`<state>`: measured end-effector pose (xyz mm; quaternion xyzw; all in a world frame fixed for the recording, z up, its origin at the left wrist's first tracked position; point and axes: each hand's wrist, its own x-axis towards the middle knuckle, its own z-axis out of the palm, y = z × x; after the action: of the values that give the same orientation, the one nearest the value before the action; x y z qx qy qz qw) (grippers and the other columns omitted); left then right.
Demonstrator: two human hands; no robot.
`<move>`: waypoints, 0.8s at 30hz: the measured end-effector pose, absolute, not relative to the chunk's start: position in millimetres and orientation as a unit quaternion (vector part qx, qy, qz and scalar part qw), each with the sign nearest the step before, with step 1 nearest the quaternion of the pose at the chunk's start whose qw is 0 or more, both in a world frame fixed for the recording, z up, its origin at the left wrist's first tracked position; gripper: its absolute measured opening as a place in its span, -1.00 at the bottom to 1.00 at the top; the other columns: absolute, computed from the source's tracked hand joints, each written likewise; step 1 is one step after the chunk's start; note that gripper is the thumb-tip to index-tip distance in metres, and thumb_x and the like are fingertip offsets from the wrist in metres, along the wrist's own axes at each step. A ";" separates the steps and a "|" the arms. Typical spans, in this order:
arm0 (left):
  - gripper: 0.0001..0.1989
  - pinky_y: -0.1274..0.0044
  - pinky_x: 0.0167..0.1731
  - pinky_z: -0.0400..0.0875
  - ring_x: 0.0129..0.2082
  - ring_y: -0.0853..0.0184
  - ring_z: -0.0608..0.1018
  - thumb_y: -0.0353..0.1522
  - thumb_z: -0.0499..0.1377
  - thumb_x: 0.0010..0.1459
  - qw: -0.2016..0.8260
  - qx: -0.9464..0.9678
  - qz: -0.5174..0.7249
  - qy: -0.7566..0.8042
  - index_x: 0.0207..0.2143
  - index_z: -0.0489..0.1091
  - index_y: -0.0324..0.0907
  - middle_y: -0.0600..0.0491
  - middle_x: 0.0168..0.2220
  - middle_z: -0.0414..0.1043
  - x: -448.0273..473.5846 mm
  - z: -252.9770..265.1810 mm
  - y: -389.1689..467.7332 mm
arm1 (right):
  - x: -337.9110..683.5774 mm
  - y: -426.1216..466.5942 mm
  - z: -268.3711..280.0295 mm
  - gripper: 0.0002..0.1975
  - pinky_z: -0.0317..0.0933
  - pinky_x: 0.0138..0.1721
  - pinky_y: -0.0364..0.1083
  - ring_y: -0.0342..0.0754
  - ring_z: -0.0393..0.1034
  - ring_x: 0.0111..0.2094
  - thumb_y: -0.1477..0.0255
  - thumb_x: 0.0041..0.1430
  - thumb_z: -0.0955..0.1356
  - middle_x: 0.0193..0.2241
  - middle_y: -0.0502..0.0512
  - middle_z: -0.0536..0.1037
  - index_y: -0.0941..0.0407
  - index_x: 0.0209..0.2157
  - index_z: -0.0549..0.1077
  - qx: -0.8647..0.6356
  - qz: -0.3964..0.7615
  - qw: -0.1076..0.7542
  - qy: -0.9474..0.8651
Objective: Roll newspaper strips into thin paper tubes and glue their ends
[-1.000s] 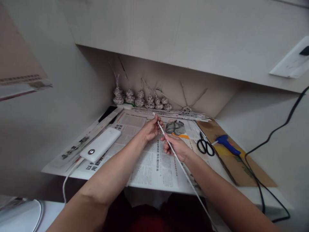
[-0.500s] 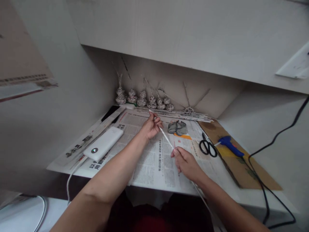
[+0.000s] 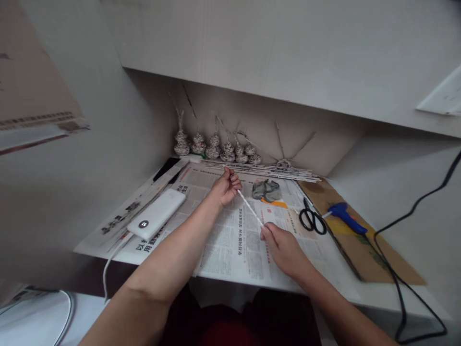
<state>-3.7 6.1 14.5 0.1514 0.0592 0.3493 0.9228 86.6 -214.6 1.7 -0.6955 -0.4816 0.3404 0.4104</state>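
A thin rolled paper stick (image 3: 251, 208), whitish with faint print, slants between my two hands above the newspaper (image 3: 219, 240). My left hand (image 3: 226, 186) is closed around its upper end, and a short tip pokes out past the fingers. Lower and to the right, my right hand (image 3: 281, 242) pinches the stick between thumb and fingers. Any length beyond the right hand is hidden. Just behind my left hand lies a bundle of similar paper sticks (image 3: 259, 171). A crumpled grey cloth (image 3: 266, 190) rests on the newspaper to its right.
Several woven gourd shapes (image 3: 213, 146) stand along the back wall beside a started round weave (image 3: 284, 163). Black scissors (image 3: 312, 222) and a blue glue gun (image 3: 347, 218) lie right, the gun on cardboard (image 3: 382, 259). A white power bank (image 3: 157, 214) sits left. An overhanging panel (image 3: 252, 53) hangs above.
My right hand has moved slightly down and right along the paper stick, its fingers now closer together. The left hand keeps its place. The view has shifted a little.
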 end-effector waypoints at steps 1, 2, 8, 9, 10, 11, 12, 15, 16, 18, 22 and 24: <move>-0.66 0.71 -0.73 -0.01 -0.71 0.53 0.08 -0.13 0.02 0.16 0.924 0.148 0.348 0.059 -0.52 0.16 -0.20 0.21 -0.67 -0.07 -3.8 14.5 6.1 | 86.5 -214.8 1.2 -0.66 -0.02 -0.63 -0.17 -0.21 0.12 -0.72 0.10 0.19 0.20 -0.70 -0.11 0.23 0.08 -0.47 0.27 -0.686 0.380 0.418 -0.459; -0.66 0.72 -0.74 -0.02 -0.72 0.54 0.07 -0.14 0.03 0.16 0.925 0.143 0.348 0.057 -0.52 0.15 -0.20 0.21 -0.67 -0.08 -4.0 14.8 5.9 | 85.8 -214.6 0.8 -0.64 -0.07 -0.66 -0.17 -0.21 0.09 -0.74 0.08 0.20 0.18 -0.73 -0.14 0.17 0.07 -0.47 0.24 -0.663 0.442 0.428 -0.427; -0.67 0.72 -0.74 -0.03 -0.72 0.54 0.07 -0.17 0.03 0.18 0.930 0.125 0.344 0.032 -0.53 0.14 -0.20 0.22 -0.67 -0.11 -7.1 16.8 6.1 | 79.0 -211.1 3.3 -0.65 -0.21 -0.73 -0.20 -0.23 -0.22 -0.78 0.10 0.18 0.21 -0.78 -0.23 -0.11 0.05 -0.50 0.08 -0.429 0.719 0.474 -0.273; -0.67 0.72 -0.74 -0.03 -0.72 0.54 0.07 -0.17 0.03 0.18 0.930 0.125 0.345 0.033 -0.53 0.14 -0.20 0.22 -0.68 -0.11 -7.4 16.7 6.5 | 78.4 -210.8 3.9 -0.64 -0.21 -0.73 -0.20 -0.23 -0.21 -0.78 0.10 0.19 0.20 -0.78 -0.22 -0.11 0.05 -0.50 0.09 -0.432 0.718 0.469 -0.277; -0.67 0.72 -0.74 -0.04 -0.72 0.54 0.06 -0.17 0.03 0.18 0.929 0.126 0.346 0.036 -0.53 0.14 -0.20 0.22 -0.68 -0.11 -7.5 16.5 7.0 | 78.1 -210.7 4.5 -0.64 -0.19 -0.72 -0.19 -0.22 -0.16 -0.78 0.08 0.19 0.17 -0.78 -0.22 -0.09 0.05 -0.49 0.11 -0.455 0.703 0.462 -0.292; -0.66 0.72 -0.75 -0.05 -0.73 0.54 0.06 -0.16 0.03 0.18 0.927 0.127 0.350 0.043 -0.53 0.14 -0.20 0.23 -0.68 -0.11 -7.4 16.2 7.5 | 78.2 -210.5 5.2 -0.64 -0.16 -0.71 -0.19 -0.21 -0.09 -0.78 0.06 0.20 0.15 -0.77 -0.20 -0.04 0.05 -0.47 0.14 -0.497 0.670 0.450 -0.319; -0.66 0.72 -0.75 -0.05 -0.73 0.54 0.05 -0.15 0.03 0.17 0.924 0.129 0.356 0.051 -0.52 0.14 -0.20 0.23 -0.68 -0.11 -7.3 15.9 8.0 | 78.7 -210.2 5.9 -0.64 -0.12 -0.70 -0.18 -0.19 0.00 -0.76 0.05 0.20 0.14 -0.76 -0.18 0.03 0.05 -0.44 0.18 -0.550 0.617 0.434 -0.358; -0.65 0.72 -0.75 -0.05 -0.74 0.54 0.05 -0.12 0.03 0.15 0.914 0.130 0.377 0.073 -0.52 0.14 -0.19 0.23 -0.69 -0.11 -7.2 15.7 8.5 | 81.1 -208.9 8.0 -0.69 0.00 -0.57 -0.15 -0.13 0.20 -0.61 0.10 0.17 0.22 -0.66 -0.07 0.25 0.06 -0.41 0.27 -0.691 0.358 0.387 -0.495; -0.65 0.72 -0.75 -0.05 -0.74 0.54 0.05 -0.11 0.03 0.15 0.912 0.129 0.382 0.078 -0.52 0.14 -0.18 0.23 -0.69 -0.11 -7.3 15.9 8.4 | 81.5 -208.3 8.2 -0.72 0.01 -0.53 -0.15 -0.11 0.23 -0.56 0.14 0.17 0.24 -0.62 -0.03 0.30 0.07 -0.42 0.29 -0.709 0.283 0.374 -0.527; -0.64 0.72 -0.75 -0.06 -0.74 0.54 0.04 -0.10 0.03 0.14 0.910 0.125 0.386 0.082 -0.51 0.14 -0.18 0.23 -0.69 -0.12 -8.0 16.8 7.9 | 80.8 -206.9 7.3 -0.73 0.02 -0.51 -0.14 -0.11 0.22 -0.54 0.18 0.20 0.22 -0.59 -0.01 0.32 0.07 -0.44 0.29 -0.716 0.234 0.363 -0.548; -0.63 0.73 -0.77 -0.12 -0.75 0.55 0.04 -0.11 0.02 0.15 0.916 0.115 0.379 0.071 -0.53 0.13 -0.20 0.23 -0.69 -0.13 -9.6 19.0 6.5 | 75.0 -205.1 1.5 -0.67 -0.06 -0.62 -0.17 -0.18 0.09 -0.70 0.13 0.24 0.13 -0.73 -0.13 0.15 0.07 -0.43 0.24 -0.662 0.431 0.410 -0.455; -0.64 0.73 -0.78 -0.12 -0.75 0.55 0.05 -0.12 0.01 0.16 0.920 0.112 0.371 0.061 -0.54 0.13 -0.20 0.23 -0.70 -0.13 -10.1 19.7 5.8 | 72.9 -205.3 -0.4 -0.67 -0.14 -0.67 -0.20 -0.20 0.05 -0.73 0.11 0.22 0.15 -0.75 -0.17 0.06 0.07 -0.42 0.21 -0.592 0.543 0.452 -0.388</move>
<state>-10.1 5.8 19.7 0.1116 0.0610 0.3709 0.9199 72.9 -205.3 -0.4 -0.5918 -0.3882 0.5428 0.4522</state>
